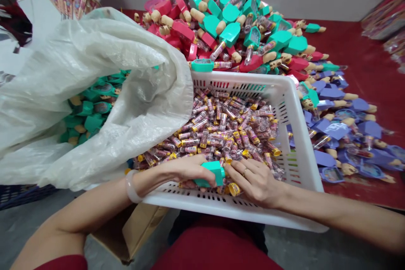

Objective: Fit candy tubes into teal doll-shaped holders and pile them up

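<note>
My left hand (190,171) is closed around a teal plastic toy piece (211,174), a blocky body with a short neck pointing right. Both are low over the front of a white slotted basket (294,135). Close by on the right, my right hand (255,179) has its fingers drawn together against the neck end; what they pinch is hidden. Beneath both hands lie many small clear tubes (218,130) with pinkish labels and yellow caps. One yellow cap (234,189) shows just below my right fingers.
A translucent white sack (95,46) overhangs the basket's left side, with teal pieces (95,114) inside. Behind is a heap of teal toys (230,33) and red ones (183,29); purple ones (332,128) spread right on the red table (354,59). A cardboard box (142,228) stands below.
</note>
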`<state>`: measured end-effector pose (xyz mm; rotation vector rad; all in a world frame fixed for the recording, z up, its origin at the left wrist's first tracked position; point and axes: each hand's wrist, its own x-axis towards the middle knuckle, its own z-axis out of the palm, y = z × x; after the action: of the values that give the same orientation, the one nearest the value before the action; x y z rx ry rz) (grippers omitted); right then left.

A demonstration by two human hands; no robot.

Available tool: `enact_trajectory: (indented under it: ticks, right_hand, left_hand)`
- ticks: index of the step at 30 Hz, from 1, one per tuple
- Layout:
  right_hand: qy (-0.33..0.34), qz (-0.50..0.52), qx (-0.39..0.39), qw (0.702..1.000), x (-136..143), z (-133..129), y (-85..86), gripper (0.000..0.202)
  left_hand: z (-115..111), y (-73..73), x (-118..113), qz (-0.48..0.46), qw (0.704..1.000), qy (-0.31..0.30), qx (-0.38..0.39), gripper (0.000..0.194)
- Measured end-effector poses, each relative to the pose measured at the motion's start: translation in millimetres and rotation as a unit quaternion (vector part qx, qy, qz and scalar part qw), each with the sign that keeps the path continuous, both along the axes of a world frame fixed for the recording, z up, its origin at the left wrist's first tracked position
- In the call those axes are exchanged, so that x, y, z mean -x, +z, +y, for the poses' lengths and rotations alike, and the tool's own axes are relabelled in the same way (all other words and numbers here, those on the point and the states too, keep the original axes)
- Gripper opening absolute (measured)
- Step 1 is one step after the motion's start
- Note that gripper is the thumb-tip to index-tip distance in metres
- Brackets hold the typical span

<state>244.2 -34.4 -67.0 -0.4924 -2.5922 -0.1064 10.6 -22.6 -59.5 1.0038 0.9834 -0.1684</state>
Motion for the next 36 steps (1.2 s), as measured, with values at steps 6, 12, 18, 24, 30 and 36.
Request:
enact_trajectory:
  ticks: [6, 12, 18, 24, 30, 36]
  right_hand:
    - [-0.004, 0.037, 0.042, 0.998, 0, -2, -0.9, 0.041]
    - [0.016, 0.050, 0.085, 0.995, 0, 1, -2.7, 0.042]
    - [-0.027, 0.052, 0.156, 0.986, -1, 2, -16.0, 0.041]
    - [-0.115, 0.007, 0.387, 0.915, 6, 22, -21.5, 0.025]
    - [-0.186, 0.028, 0.227, 0.956, 6, 60, -5.7, 0.054]
    - [-0.214, 0.083, 0.078, 0.970, -10, 81, -17.1, 0.051]
  left_hand:
    - [-2, 8.4, -2, 0.019, 0.998, 0.005, -0.061, 0.021]
    - [-6, 7.2, -2, 0.037, 0.984, -0.030, -0.173, 0.020]
    - [-11, 3.6, -1, 0.100, 0.905, -0.099, -0.402, 0.027]
    - [-2, -12.1, -5, 0.209, 0.790, -0.172, -0.550, 0.057]
    - [24, -0.5, -4, 0.286, 0.759, -0.133, -0.569, 0.053]
    - [124, 111.0, -25, 0.379, 0.588, 0.011, -0.714, 0.081]
